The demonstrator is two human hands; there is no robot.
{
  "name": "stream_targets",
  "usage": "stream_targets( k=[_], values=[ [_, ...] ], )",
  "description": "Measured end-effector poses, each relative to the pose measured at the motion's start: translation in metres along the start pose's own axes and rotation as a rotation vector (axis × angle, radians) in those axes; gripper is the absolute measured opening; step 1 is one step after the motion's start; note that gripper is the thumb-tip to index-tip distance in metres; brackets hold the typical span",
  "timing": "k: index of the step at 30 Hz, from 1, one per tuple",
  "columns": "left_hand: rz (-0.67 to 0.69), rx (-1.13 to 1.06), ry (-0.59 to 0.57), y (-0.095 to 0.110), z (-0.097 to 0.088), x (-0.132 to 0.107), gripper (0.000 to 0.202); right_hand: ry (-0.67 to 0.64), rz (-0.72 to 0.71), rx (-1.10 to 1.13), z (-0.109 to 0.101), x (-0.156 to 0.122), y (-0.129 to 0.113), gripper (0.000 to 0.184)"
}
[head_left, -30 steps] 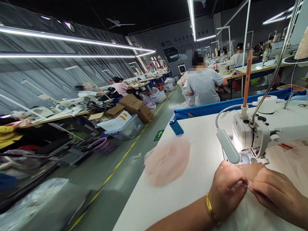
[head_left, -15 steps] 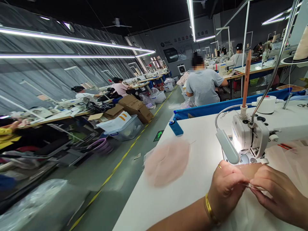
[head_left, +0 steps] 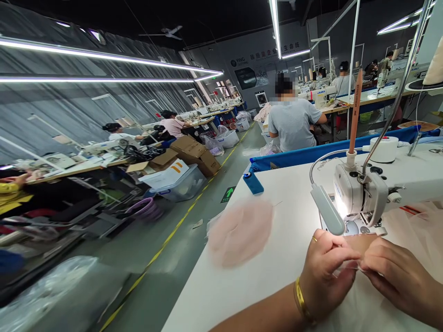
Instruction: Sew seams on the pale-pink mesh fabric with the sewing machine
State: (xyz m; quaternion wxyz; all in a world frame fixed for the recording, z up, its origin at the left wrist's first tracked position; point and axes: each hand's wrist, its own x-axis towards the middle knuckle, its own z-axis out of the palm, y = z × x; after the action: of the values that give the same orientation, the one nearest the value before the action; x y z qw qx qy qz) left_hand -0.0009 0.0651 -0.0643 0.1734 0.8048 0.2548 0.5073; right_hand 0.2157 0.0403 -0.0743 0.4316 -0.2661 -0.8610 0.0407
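Both hands are close together just in front of the sewing machine [head_left: 351, 189], under its lamp. My left hand [head_left: 328, 272], with a gold bracelet at the wrist, pinches the edge of a sheer pale fabric [head_left: 367, 304] between thumb and fingers. From the other side my right hand [head_left: 398, 272] grips the same edge, its fingertips touching those of the left. The fabric hangs toward me below the hands, and more sheer pink cloth [head_left: 420, 230] lies to the right of the machine head. Fingers cover most of the gripped edge.
A round sheer pink piece [head_left: 242, 233] lies on the white table [head_left: 290, 249] at left. Behind it stands a blue thread spool [head_left: 253, 183]. A pencil [head_left: 356, 110] sticks up from the machine, beside a white thread cone [head_left: 383, 148]. A person in grey [head_left: 292, 122] sits ahead.
My left thumb and fingers have shifted slightly along the fabric edge, their tips now nearer the right hand's. The right fingers have moved a little. The machine and table things stay put.
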Motion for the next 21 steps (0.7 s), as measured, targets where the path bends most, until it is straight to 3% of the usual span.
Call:
stream_targets(
  k=[9, 21],
  values=[
    [-0.009, -0.013, -0.058, -0.0008, -0.0022, 0.0016, 0.011, 0.007, 0.007, -0.033, 0.0003, -0.0030, -0.0011, 0.025],
    [0.006, -0.014, -0.053, -0.0040, 0.0009, -0.0006, 0.013, -0.001, -0.025, -0.032, -0.0004, -0.0009, -0.0003, 0.022]
  ],
)
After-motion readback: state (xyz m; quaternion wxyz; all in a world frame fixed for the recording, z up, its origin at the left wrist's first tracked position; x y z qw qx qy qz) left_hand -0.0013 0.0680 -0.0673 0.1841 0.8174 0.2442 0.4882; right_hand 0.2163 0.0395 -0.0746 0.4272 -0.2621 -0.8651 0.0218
